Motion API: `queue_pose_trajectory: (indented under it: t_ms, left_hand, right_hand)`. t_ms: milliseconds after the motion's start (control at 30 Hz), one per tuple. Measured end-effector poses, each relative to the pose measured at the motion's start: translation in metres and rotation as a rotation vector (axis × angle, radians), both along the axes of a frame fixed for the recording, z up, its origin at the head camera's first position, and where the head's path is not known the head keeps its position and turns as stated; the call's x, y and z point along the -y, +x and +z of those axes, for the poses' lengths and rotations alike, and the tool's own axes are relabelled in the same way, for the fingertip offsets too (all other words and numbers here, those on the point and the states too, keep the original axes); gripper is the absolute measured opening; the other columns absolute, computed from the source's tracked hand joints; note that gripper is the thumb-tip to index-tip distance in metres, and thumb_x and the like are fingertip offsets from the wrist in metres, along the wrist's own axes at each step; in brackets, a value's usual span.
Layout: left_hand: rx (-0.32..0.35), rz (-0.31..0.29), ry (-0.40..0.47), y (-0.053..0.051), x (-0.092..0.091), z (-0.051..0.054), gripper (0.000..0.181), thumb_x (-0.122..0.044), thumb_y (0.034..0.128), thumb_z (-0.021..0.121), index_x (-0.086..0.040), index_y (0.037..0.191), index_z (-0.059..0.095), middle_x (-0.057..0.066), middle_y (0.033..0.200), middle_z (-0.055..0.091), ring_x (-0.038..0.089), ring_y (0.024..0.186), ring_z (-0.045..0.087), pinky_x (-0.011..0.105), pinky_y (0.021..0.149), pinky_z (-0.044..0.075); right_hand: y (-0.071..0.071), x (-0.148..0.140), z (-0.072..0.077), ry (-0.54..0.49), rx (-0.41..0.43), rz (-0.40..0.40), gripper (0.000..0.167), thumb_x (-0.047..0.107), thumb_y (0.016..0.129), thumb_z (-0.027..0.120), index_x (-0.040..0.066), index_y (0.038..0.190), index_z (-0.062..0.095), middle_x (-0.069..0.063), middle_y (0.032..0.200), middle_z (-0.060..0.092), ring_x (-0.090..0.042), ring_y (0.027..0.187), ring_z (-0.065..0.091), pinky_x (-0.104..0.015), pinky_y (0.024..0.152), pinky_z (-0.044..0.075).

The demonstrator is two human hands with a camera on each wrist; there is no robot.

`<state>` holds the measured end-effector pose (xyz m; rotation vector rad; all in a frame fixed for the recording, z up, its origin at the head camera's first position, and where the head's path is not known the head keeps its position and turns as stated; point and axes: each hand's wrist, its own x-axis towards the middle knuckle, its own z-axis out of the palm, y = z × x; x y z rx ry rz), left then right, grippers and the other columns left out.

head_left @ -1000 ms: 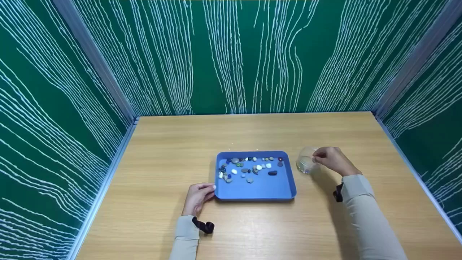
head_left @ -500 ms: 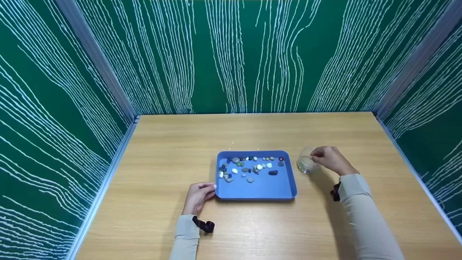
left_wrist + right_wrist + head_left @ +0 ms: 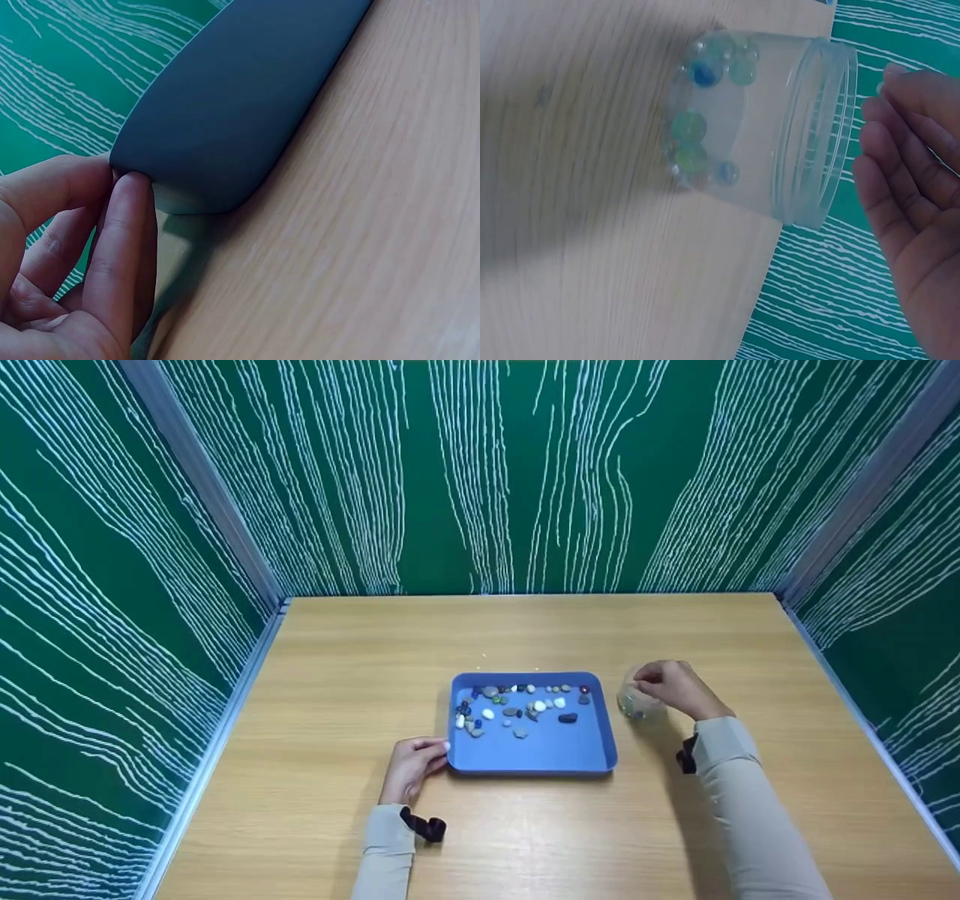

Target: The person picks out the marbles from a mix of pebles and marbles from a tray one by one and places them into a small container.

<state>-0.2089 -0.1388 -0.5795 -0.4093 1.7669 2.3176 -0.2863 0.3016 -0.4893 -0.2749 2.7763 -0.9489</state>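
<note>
At its near left corner, the blue tray (image 3: 532, 755) is pinched between the thumb and fingers of my left hand (image 3: 409, 771); the left wrist view shows the fingertips (image 3: 131, 187) on its rim. Pebbles (image 3: 539, 706) and marbles lie scattered in the tray, mostly in its far half. Right of it stands a clear jar (image 3: 761, 127), upright and lidless, with several green and blue marbles (image 3: 690, 127) at its bottom. Over the mouth, apart from the rim, my right hand (image 3: 675, 688) pinches a small pale marble (image 3: 882, 88), mostly hidden by the fingertips.
The wooden table (image 3: 337, 675) extends around the tray and jar. A few tiny pale specks (image 3: 484, 655) lie behind the tray. Green panels (image 3: 525, 472) with white wavy lines enclose the back and sides.
My right hand has shifted slightly left over the jar's mouth, still pinching. The left hand stays at the tray's corner, and the tray has not visibly moved.
</note>
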Motion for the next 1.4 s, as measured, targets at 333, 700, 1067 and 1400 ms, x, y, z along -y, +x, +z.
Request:
queue_pose_trajectory:
  t_ms: [333, 700, 1067, 1400]
  left_hand:
    - [0.004, 0.005, -0.006, -0.001, 0.0, -0.002, 0.029, 0.007, 0.0822, 0.067, 0.019, 0.108, 0.062, 0.014, 0.099, 0.071, 0.013, 0.082, 0.067, 0.025, 0.076, 0.06]
    - [0.019, 0.004, -0.059, 0.0, -0.001, 0.003, 0.03, 0.006, 0.0819, 0.069, 0.017, 0.108, 0.063, 0.014, 0.098, 0.071, 0.013, 0.081, 0.067, 0.025, 0.076, 0.06]
    - [0.0, 0.0, -0.113, -0.001, 0.0, 0.007, 0.029, 0.004, 0.0824, 0.069, 0.017, 0.108, 0.063, 0.014, 0.095, 0.071, 0.012, 0.077, 0.067, 0.023, 0.071, 0.06]
    - [-0.02, 0.001, -0.142, 0.001, -0.003, 0.016, 0.026, 0.006, 0.0831, 0.067, 0.016, 0.107, 0.064, 0.012, 0.091, 0.07, 0.012, 0.076, 0.067, 0.022, 0.07, 0.06]
  right_hand:
    - [-0.008, 0.021, -0.003, 0.008, 0.016, 0.011, 0.023, 0.013, 0.095, 0.059, 0.0, 0.112, 0.068, -0.018, 0.108, 0.068, -0.027, 0.094, 0.063, -0.045, 0.087, 0.057]
    - [-0.014, 0.045, -0.001, -0.003, 0.064, 0.017, 0.022, 0.015, 0.095, 0.059, 0.003, 0.112, 0.069, -0.014, 0.107, 0.069, -0.025, 0.093, 0.063, -0.043, 0.089, 0.057]
    - [-0.02, 0.068, -0.003, -0.019, 0.039, 0.074, 0.021, 0.013, 0.094, 0.062, 0.002, 0.11, 0.07, -0.013, 0.104, 0.07, -0.024, 0.096, 0.065, -0.043, 0.088, 0.057]
    - [-0.023, 0.095, -0.004, -0.039, 0.068, 0.109, 0.022, 0.016, 0.092, 0.064, 0.003, 0.109, 0.07, -0.011, 0.102, 0.07, -0.026, 0.089, 0.064, -0.037, 0.081, 0.058]
